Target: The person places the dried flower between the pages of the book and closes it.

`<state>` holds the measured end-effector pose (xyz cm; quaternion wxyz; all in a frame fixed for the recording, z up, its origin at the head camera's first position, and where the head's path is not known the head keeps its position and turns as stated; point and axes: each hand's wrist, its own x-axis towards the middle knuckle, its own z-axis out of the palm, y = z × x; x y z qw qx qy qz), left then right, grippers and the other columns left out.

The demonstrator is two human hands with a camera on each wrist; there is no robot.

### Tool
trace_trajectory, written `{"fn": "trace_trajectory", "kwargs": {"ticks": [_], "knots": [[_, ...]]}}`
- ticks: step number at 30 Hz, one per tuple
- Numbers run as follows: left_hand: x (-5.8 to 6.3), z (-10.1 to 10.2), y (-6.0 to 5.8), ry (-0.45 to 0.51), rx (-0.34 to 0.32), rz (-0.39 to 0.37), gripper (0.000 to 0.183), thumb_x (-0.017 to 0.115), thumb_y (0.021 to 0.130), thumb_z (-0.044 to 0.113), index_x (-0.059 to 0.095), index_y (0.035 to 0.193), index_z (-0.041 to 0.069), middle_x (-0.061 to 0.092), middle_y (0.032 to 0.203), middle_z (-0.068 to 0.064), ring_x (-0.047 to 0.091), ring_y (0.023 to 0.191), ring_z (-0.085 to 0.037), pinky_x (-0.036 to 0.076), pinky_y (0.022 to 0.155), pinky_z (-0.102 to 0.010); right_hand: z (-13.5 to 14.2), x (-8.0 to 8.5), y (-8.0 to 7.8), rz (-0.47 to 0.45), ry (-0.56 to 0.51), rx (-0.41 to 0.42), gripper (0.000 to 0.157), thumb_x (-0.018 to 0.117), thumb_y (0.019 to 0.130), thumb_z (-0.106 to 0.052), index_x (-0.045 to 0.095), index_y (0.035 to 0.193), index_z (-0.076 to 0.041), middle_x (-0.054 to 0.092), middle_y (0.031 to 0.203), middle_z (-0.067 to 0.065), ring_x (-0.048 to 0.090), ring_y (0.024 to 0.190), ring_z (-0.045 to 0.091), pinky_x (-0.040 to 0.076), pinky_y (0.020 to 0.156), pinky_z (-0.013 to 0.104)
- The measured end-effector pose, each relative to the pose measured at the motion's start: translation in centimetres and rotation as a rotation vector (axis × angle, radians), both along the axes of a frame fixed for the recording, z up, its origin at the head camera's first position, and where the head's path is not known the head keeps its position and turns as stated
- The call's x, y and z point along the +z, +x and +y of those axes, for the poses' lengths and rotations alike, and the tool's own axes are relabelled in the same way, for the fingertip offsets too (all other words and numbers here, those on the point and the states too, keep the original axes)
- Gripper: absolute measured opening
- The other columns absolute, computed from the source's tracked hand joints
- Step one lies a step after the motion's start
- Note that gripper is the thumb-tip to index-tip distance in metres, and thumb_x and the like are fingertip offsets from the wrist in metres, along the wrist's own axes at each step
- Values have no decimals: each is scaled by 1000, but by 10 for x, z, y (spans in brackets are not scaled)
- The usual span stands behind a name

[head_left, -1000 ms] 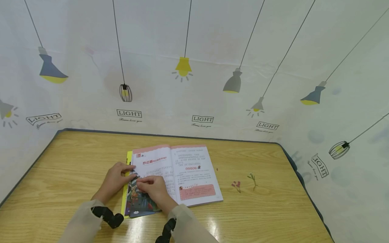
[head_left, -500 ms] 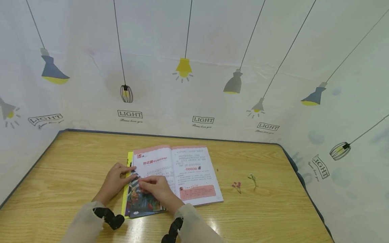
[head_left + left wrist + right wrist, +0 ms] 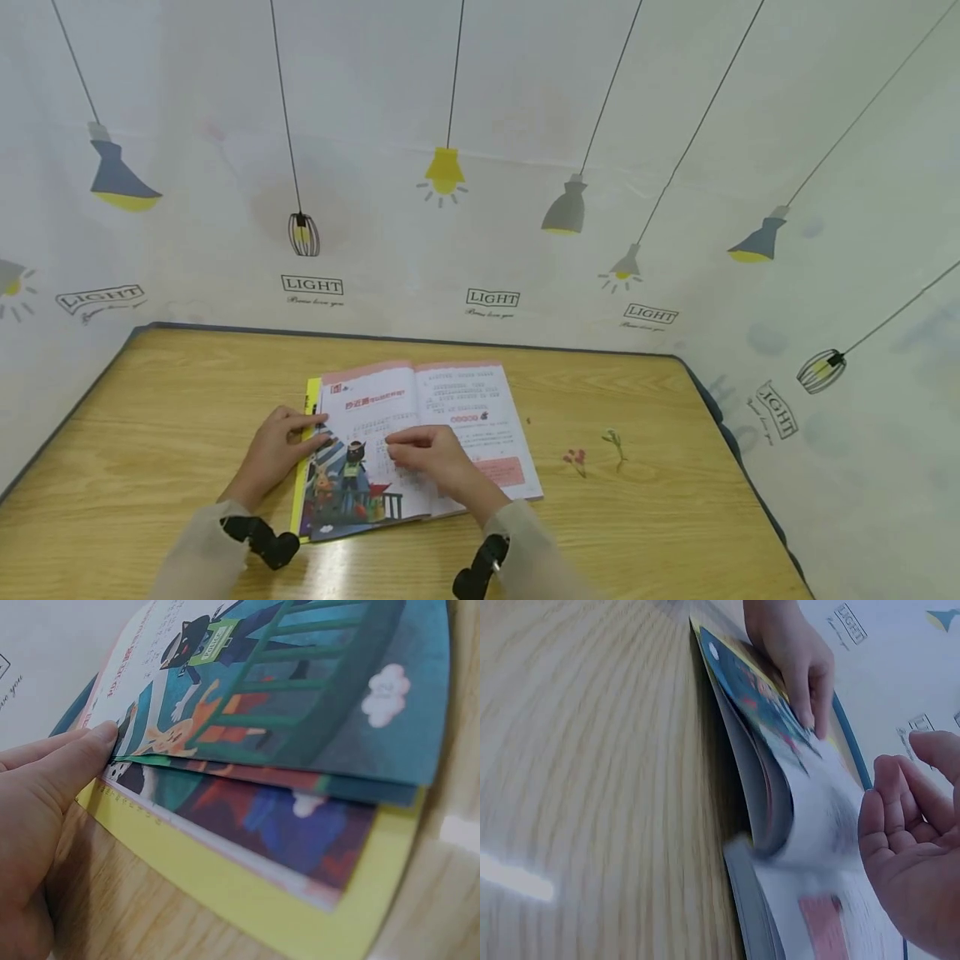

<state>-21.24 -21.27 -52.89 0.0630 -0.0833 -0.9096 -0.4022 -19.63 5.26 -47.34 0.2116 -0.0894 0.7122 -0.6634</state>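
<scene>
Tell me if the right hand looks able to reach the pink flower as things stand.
Probably yes. The right hand is over the book and appears to hold nothing. The pink flower lies uncovered on the table, right of the book, with only the right page seen between.

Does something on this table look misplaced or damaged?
A pink sprig and a whitish-green sprig lie on the wooden table, right of the open book. Loose plant bits seem odd beside a book. No spill or damage shows.
</scene>
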Motion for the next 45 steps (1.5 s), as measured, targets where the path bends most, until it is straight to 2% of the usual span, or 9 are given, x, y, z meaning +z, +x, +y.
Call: {"fn": "trace_trajectory", "kwargs": {"ticks": [4, 14, 17, 18, 21, 24, 25, 33, 45], "knots": [[-2, -4, 0, -1, 5, -9, 40, 69, 82, 28, 65, 113, 3, 47, 89, -8, 37, 75, -19, 30, 65, -32, 23, -5, -6, 9, 75, -24, 30, 67, 85, -21, 67, 107, -1, 66, 95, 6, 63, 82, 16, 50, 71, 33], [-1, -2, 1, -2, 9, 7, 38, 70, 82, 26, 66, 112, 3, 49, 91, -8, 42, 79, -19, 33, 69, -35, 91, -8, -11, 77, 190, -142, 32, 66, 85, -16, 64, 109, 6, 66, 97, 12, 64, 84, 17, 50, 72, 31], [0, 0, 1, -2, 1, 0, 38, 70, 82, 25, 66, 112, 3, 50, 92, -8, 43, 80, -19, 34, 70, -36, 111, -5, -8, 64, 194, -190, 33, 65, 86, -15, 63, 110, 7, 65, 100, 14, 63, 88, 20, 49, 78, 37], [1, 0, 1, -2, 0, -2, 37, 70, 82, 24, 66, 112, 3, 50, 92, -8, 43, 80, -20, 34, 71, -36, 117, -4, -7, 62, 204, -206, 33, 65, 86, -16, 63, 110, 7, 64, 101, 14, 63, 89, 21, 44, 86, 40], [1, 0, 0, -7, 2, -3, 37, 70, 82, 22, 65, 112, 2, 49, 91, -8, 43, 80, -20, 34, 71, -36, 134, -4, -5, 72, 232, -237, 32, 64, 86, -15, 63, 110, 7, 64, 102, 16, 62, 89, 21, 41, 88, 47], [0, 0, 0, -15, 0, 3, 37, 70, 82, 22, 65, 113, 2, 50, 91, -8, 43, 80, -20, 34, 71, -37, 151, -6, -4, 76, 237, -276, 31, 64, 86, -11, 62, 111, 9, 63, 104, 19, 62, 89, 21, 44, 86, 42], [0, 0, 0, -16, -1, 4, 37, 70, 82, 22, 65, 113, 2, 50, 91, -9, 43, 80, -20, 34, 71, -37, 157, -7, -3, 73, 232, -290, 31, 63, 86, -9, 61, 111, 10, 62, 105, 20, 61, 89, 21, 49, 79, 40], [-1, -2, -2, -12, 3, -2, 39, 68, 83, 27, 65, 113, 3, 50, 92, -8, 43, 80, -19, 34, 71, -37, 197, -13, 6, 64, 270, -403, 32, 63, 86, -8, 59, 112, 11, 63, 102, 19, 62, 89, 22, 50, 75, 32], [-2, -2, -1, -6, 0, 3, 38, 68, 83, 26, 65, 114, 2, 50, 93, -8, 44, 82, -20, 35, 73, -38, 223, -27, 15, 93, 475, -566, 29, 72, 80, -14, 66, 102, 4, 66, 98, 13, 60, 87, 15, 46, 69, 19]]}}
